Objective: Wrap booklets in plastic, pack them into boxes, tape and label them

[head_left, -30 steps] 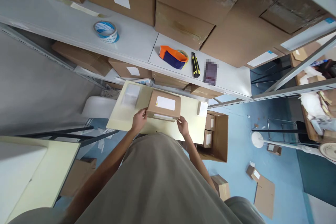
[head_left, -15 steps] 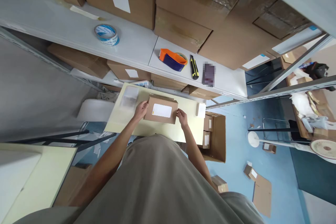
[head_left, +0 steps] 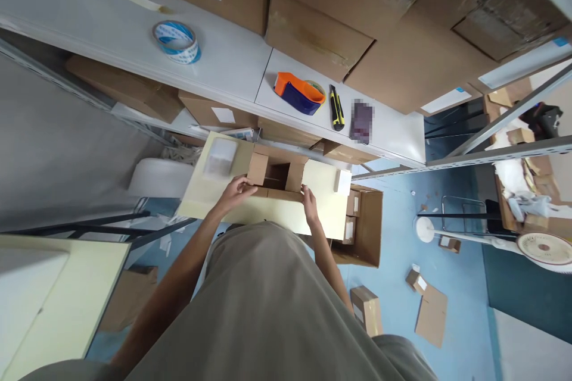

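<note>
A small cardboard box (head_left: pixel 279 193) stands on the cream table (head_left: pixel 250 214) in front of me, its top flaps folded out and its dark inside showing. My left hand (head_left: pixel 235 191) grips the box at its near left corner, thumb and fingers around the flap edge. At the near right corner, my right hand (head_left: pixel 308 202) holds the box between thumb and fingers. Left of the box lies a translucent plastic packet (head_left: pixel 220 158). A small white box (head_left: pixel 342 182) sits at the table's right end.
On the shelf (head_left: pixel 223 80) beyond the table are a tape roll (head_left: pixel 177 43), an orange and blue tape dispenser (head_left: pixel 298 94), a yellow and black box cutter (head_left: pixel 336 108) and large cartons (head_left: pixel 313 30). An open carton (head_left: pixel 370 226) holding smaller boxes stands right of the table. A fan (head_left: pixel 543 248) is farther right.
The box has been turned from its closed, white-labelled face to its opening, flaps spread. Both hands have shifted to its near corners.
</note>
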`<act>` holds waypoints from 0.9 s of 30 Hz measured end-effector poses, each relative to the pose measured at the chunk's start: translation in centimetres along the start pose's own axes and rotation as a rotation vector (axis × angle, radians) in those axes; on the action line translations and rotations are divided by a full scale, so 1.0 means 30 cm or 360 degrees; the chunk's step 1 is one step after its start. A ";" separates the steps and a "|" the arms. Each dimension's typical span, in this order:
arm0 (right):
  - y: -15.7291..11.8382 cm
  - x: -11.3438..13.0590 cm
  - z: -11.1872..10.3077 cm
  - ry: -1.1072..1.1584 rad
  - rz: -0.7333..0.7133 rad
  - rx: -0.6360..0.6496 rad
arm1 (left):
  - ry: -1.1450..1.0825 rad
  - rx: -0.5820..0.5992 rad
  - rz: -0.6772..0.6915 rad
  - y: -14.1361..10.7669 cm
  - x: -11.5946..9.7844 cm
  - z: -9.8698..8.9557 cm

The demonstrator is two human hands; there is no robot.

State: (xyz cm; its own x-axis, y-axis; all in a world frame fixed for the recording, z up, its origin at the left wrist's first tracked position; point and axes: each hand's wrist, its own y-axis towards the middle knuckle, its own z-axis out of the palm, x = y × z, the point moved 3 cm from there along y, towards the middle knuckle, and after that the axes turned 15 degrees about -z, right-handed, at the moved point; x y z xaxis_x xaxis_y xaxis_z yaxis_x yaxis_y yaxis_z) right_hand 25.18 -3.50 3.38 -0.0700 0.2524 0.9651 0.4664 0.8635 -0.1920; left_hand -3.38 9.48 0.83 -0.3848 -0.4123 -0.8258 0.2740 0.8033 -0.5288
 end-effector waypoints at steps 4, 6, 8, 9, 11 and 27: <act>0.008 -0.027 0.037 -0.0374 -0.0016 0.0082 | 0.0527 -0.0154 0.0192 -0.027 0.000 0.024; 0.014 -0.027 0.060 -0.0611 -0.0032 0.0124 | 0.0709 -0.0198 0.0160 -0.037 -0.011 0.041; 0.019 -0.013 0.089 -0.0885 -0.0061 0.0152 | 0.0850 -0.0215 0.0186 -0.050 -0.035 0.061; 0.022 -0.003 0.105 -0.1022 -0.0076 0.0145 | 0.0912 -0.0239 0.0240 -0.057 -0.052 0.072; 0.028 0.027 0.142 -0.1287 -0.0155 0.0126 | 0.1045 -0.0271 0.0424 -0.068 -0.092 0.099; -0.002 0.138 0.169 -0.1630 -0.0455 0.0225 | 0.1462 -0.0151 0.0802 -0.074 -0.201 0.004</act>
State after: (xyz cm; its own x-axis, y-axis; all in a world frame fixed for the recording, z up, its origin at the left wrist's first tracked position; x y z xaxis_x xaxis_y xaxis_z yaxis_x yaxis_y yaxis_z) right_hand 20.38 -0.28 6.48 -0.8974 0.2225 0.3810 0.2141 0.9747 -0.0648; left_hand -1.57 10.12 6.98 -0.7766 0.4315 -0.4590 0.5336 0.8379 -0.1151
